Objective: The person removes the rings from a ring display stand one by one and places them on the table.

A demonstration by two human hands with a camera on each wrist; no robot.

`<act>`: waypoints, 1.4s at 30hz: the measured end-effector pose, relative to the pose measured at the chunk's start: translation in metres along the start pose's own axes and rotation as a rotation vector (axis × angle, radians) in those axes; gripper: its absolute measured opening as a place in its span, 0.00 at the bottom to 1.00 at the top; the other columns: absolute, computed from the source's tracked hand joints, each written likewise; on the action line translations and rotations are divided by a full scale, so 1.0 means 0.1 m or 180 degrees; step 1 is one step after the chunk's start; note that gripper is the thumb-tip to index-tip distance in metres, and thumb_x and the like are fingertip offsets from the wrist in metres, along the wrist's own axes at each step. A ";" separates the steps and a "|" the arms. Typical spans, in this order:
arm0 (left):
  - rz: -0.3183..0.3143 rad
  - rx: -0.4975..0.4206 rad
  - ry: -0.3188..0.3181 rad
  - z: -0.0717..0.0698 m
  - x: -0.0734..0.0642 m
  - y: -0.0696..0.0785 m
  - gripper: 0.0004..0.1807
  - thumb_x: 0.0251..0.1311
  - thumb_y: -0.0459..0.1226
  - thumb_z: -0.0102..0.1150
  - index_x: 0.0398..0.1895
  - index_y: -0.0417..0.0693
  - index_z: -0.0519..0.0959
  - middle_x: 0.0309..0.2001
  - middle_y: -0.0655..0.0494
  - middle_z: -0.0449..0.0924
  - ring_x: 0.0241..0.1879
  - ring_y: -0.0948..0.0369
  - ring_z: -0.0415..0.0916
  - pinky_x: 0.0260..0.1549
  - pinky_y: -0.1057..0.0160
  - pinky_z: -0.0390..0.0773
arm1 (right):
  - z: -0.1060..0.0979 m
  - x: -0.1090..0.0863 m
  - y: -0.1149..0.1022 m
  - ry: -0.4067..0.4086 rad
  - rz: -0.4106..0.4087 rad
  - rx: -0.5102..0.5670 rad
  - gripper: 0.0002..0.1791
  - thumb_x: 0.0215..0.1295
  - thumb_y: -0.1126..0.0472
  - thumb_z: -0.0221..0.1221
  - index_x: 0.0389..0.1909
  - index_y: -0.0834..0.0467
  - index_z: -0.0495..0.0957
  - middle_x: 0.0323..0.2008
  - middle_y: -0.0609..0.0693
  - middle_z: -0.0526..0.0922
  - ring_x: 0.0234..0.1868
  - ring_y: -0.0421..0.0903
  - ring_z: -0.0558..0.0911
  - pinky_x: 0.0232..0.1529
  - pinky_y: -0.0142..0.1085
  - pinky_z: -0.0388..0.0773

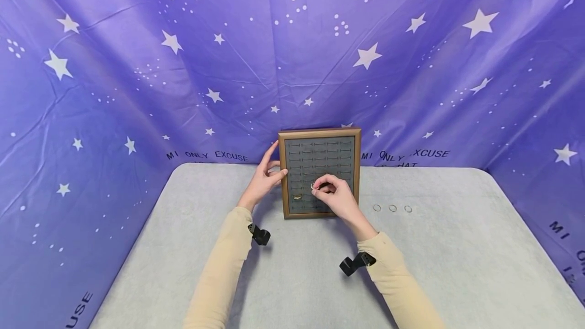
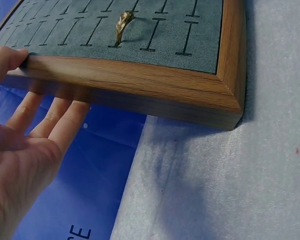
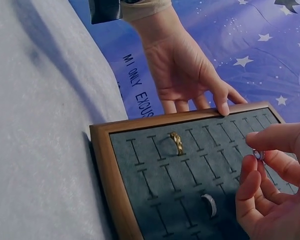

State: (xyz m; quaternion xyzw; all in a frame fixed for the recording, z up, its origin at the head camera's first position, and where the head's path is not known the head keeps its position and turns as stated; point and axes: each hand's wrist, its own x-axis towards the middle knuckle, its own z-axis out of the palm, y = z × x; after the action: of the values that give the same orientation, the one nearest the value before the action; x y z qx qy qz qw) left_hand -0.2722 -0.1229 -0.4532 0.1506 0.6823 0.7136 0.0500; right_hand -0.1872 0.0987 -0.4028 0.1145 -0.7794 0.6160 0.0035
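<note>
A wood-framed ring display board (image 1: 320,216) with a dark grey-green slotted pad stands upright near the back of the table. My left hand (image 1: 262,182) grips its left edge, thumb on the front and fingers behind. Between thumb and fingertips, my right hand (image 1: 337,196) pinches a silver ring (image 3: 258,155) just in front of the pad. In a lower left slot sits a gold ring (image 2: 123,28). The right wrist view also shows a silver ring (image 3: 210,205) in another slot, which my right hand hides in the head view.
Three thin rings lie in a row on the table to the right of the board: a left ring (image 1: 377,207), a middle ring (image 1: 393,208) and a right ring (image 1: 408,208). A purple star-printed curtain (image 1: 228,65) hangs behind the grey table (image 1: 301,278) and at its sides.
</note>
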 end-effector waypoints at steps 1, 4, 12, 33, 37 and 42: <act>0.0002 0.0026 0.0005 0.00 0.00 0.00 0.46 0.63 0.26 0.57 0.76 0.72 0.50 0.49 0.41 0.73 0.36 0.56 0.81 0.38 0.52 0.80 | -0.01 0.00 0.01 0.0012 -0.0001 -0.0002 0.05 0.60 0.75 0.60 0.36 0.72 0.77 0.32 0.65 0.80 0.29 0.52 0.77 0.28 0.31 0.67; 0.0025 0.0043 0.0021 -0.01 0.00 0.01 0.46 0.63 0.26 0.57 0.76 0.73 0.51 0.50 0.40 0.73 0.36 0.57 0.81 0.36 0.57 0.81 | -0.03 -0.02 0.04 0.0048 0.0005 0.0024 0.05 0.59 0.75 0.61 0.36 0.72 0.76 0.32 0.65 0.80 0.27 0.46 0.75 0.27 0.30 0.67; 0.0025 0.0033 -0.0012 -0.01 -0.02 0.00 0.46 0.63 0.26 0.57 0.76 0.71 0.51 0.51 0.39 0.74 0.36 0.57 0.82 0.35 0.57 0.81 | -0.12 -0.10 0.17 0.0090 0.0057 0.0060 0.05 0.58 0.77 0.60 0.36 0.74 0.75 0.32 0.66 0.79 0.25 0.41 0.73 0.27 0.29 0.68; -0.0128 0.0048 -0.0100 0.03 -0.08 0.17 0.46 0.64 0.26 0.56 0.77 0.65 0.47 0.52 0.39 0.73 0.38 0.57 0.81 0.43 0.50 0.79 | -0.48 -0.34 0.78 0.0265 0.0293 0.0078 0.08 0.57 0.74 0.63 0.37 0.71 0.76 0.37 0.60 0.81 0.30 0.40 0.79 0.32 0.30 0.74; -0.0117 0.0084 -0.0110 0.06 -0.13 0.26 0.46 0.63 0.26 0.56 0.78 0.61 0.46 0.52 0.39 0.73 0.38 0.57 0.81 0.42 0.52 0.80 | -0.59 -0.39 0.82 0.0300 0.0357 0.0030 0.07 0.57 0.74 0.63 0.36 0.70 0.77 0.39 0.62 0.81 0.31 0.42 0.80 0.33 0.31 0.74; -0.0097 0.0033 -0.0097 0.05 -0.13 0.26 0.46 0.63 0.25 0.56 0.78 0.62 0.47 0.51 0.39 0.73 0.37 0.57 0.81 0.40 0.54 0.80 | -0.71 -0.44 0.85 0.0304 0.0358 -0.0062 0.07 0.56 0.73 0.62 0.36 0.70 0.77 0.41 0.62 0.81 0.32 0.45 0.81 0.31 0.33 0.73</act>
State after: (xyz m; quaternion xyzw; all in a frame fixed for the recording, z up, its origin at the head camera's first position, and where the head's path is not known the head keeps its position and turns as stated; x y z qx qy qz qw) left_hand -0.2546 -0.1232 -0.4294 0.1513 0.6874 0.7069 0.0704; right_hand -0.1695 0.1930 -0.4736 0.0409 -0.7895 0.6124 0.0072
